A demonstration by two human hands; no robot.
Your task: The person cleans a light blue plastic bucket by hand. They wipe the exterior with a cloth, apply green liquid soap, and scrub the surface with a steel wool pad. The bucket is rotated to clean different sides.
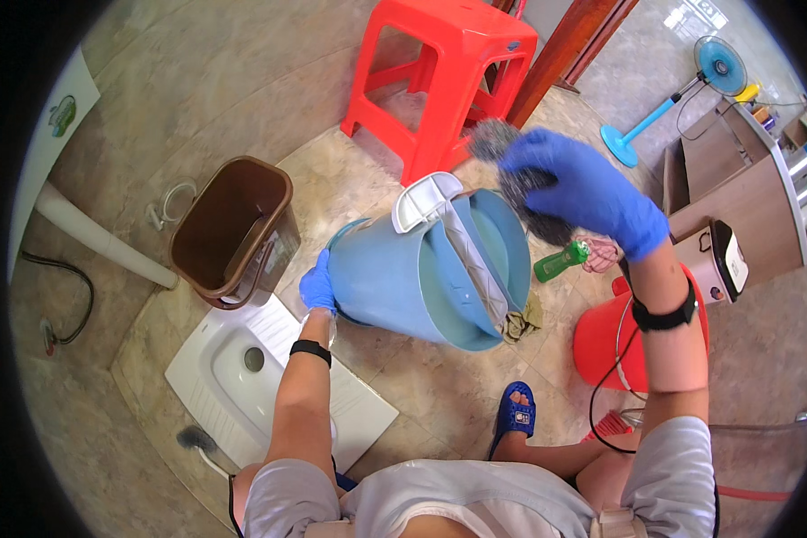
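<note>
A blue plastic bin (pixel 383 276) lies tilted in front of me, its underside or rim turned to the right, with a white plastic piece (pixel 420 202) at its upper edge. Against the bin's left end rests my left hand (pixel 318 282), in a blue rubber glove; its fingers are partly hidden behind the bin. My right hand (pixel 571 185), gloved the same way, is raised over the bin's right end and grips a dark grey scouring pad (pixel 534 195), which is blurred at its upper part. Just below that hand, a green bottle (pixel 559 262) and a pink cloth (pixel 600 254) are on the tiled floor.
A brown bin (pixel 279 228) and a white squat toilet (pixel 188 356) are at left, with a toilet brush (pixel 197 438) nearby. A red plastic stool (pixel 437 134) stands ahead. To the right are a red bucket (pixel 595 346), a pedal bin (pixel 699 259) and a blue fan (pixel 659 111).
</note>
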